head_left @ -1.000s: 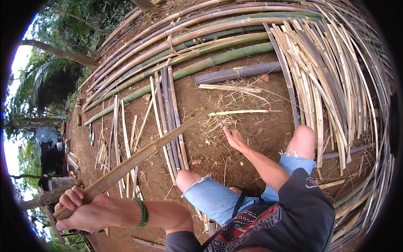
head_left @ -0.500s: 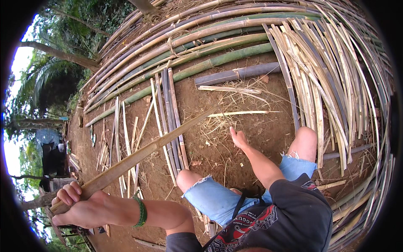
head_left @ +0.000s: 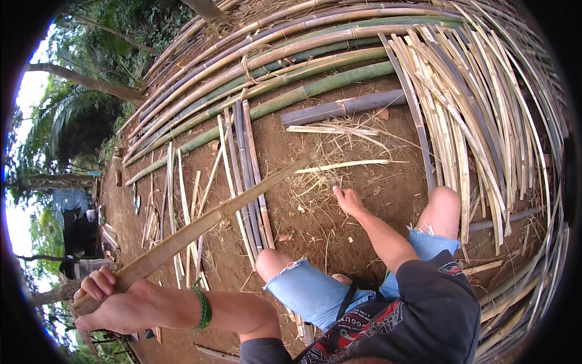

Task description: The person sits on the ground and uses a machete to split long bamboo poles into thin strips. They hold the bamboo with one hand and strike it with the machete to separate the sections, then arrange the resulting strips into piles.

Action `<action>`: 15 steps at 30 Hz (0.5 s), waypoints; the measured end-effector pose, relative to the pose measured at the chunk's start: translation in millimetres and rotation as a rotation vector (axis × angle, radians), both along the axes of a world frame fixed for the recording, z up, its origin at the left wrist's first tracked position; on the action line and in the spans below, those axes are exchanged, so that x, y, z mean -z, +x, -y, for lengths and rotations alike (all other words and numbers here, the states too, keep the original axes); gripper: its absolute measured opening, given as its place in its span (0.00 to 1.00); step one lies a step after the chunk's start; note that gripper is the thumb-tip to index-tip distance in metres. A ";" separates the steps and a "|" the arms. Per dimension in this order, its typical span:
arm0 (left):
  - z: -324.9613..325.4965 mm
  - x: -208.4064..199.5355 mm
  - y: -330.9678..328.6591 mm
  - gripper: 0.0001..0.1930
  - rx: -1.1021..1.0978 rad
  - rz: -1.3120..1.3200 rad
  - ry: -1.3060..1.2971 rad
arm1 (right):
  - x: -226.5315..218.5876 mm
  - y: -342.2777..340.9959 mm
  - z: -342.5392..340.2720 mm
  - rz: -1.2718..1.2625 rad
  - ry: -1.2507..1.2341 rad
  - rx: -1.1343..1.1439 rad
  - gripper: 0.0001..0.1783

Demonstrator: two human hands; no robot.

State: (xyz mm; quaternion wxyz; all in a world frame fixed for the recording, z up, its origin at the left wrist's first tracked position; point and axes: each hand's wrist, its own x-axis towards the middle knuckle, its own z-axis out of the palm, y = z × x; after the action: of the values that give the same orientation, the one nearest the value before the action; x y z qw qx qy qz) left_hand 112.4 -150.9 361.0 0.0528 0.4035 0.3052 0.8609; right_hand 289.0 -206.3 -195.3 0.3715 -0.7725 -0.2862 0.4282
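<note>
Clenching the near end of a bamboo strip (head_left: 176,244) in the left hand (head_left: 121,305), slanted above the dirt (head_left: 333,242), hardly shifted since a second ago; seemingly mid-work. Drawing the right hand (head_left: 350,202), curled, slightly rightward; cannot tell whether gripping anything.

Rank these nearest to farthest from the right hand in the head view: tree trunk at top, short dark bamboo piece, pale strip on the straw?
1. Pale strip, just ahead of the right hand
2. Dark bamboo piece, beyond the strip
3. Tree trunk, far ahead, leftward
</note>
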 end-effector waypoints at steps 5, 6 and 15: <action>-11.2 -10.6 2.0 0.32 0.107 -0.078 -0.008 | 5.6 28.9 -15.7 -0.301 -0.236 0.171 0.45; -17.5 -10.3 2.4 0.33 0.139 -0.069 -0.010 | -2.1 23.2 -14.1 -0.348 -0.211 0.205 0.45; -47.8 -25.7 16.7 0.34 0.368 -0.153 -0.055 | -23.0 -20.5 -24.4 0.006 0.342 0.081 0.41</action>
State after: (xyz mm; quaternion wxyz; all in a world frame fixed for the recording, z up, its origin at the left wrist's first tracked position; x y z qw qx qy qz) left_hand 129.1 -103.1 386.7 0.1968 0.5152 0.2530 0.7949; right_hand 268.5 -181.9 -172.3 0.5134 -0.7102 -0.3247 0.3559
